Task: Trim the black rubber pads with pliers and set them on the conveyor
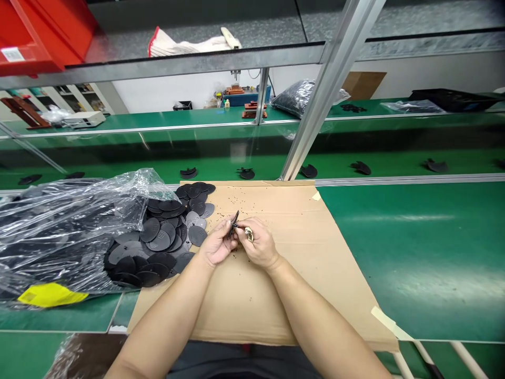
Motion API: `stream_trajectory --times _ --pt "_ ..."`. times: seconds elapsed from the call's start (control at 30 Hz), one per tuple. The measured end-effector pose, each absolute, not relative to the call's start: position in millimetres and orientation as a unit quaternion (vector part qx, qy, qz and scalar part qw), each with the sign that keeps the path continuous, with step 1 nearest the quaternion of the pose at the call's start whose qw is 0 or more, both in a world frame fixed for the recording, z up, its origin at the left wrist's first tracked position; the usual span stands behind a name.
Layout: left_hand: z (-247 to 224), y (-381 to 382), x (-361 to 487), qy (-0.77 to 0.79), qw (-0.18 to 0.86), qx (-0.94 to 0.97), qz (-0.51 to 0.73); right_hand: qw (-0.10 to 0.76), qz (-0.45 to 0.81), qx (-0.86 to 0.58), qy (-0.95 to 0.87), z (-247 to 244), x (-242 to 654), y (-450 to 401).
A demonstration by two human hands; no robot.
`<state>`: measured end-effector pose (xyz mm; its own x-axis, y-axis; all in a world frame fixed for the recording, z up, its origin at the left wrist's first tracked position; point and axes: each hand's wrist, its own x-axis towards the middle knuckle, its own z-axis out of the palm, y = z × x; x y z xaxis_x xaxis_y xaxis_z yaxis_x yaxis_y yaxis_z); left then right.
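Above the cardboard sheet, my left hand (218,245) grips a thin black plastic disc (233,225), seen almost edge-on. My right hand (260,245) is closed around a small shiny gold-coloured metal object (249,235); its kind and its working end are hidden by the fingers. The right fingertips meet the disc near its middle. Left of my hands lies a heap of similar flat black discs (160,239), some with raised marks. Many of them spill from a clear plastic bag (74,226).
Tiny dark crumbs dot the cardboard (315,263), which is taped to the green bench (414,237). Behind it, black parts (246,173) lie spaced along a green belt. A slanted metal post (335,68) rises at the back. Overhead are a red bin (43,37) and a glove (189,45).
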<state>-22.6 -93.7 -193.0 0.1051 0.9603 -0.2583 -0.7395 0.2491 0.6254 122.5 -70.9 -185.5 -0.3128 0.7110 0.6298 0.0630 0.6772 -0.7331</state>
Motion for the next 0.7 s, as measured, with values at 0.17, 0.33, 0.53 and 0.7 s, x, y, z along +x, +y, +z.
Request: stream_trajectory --times 0.17,0.33,0.53,0.7 --pt "-196.3 -96.8 -19.5 0.306 0.721 0.201 0.588 0.507 0.269 -0.256 -0.778 -184.3 123.7 -72.5" --pt "-191.4 -93.7 -19.1 0.305 0.644 0.273 0.646 0.535 0.443 -0.292 -0.657 -186.9 112.8 -76.9" --pt "-193.9 -94.0 -30.7 0.426 0.267 0.505 0.701 0.487 0.722 -0.3 -0.389 -190.3 111.7 -67.3" --pt "-199.6 -100.0 -29.0 0.446 0.091 0.609 0.649 0.495 0.745 -0.282 -0.346 -190.9 114.7 -62.0"
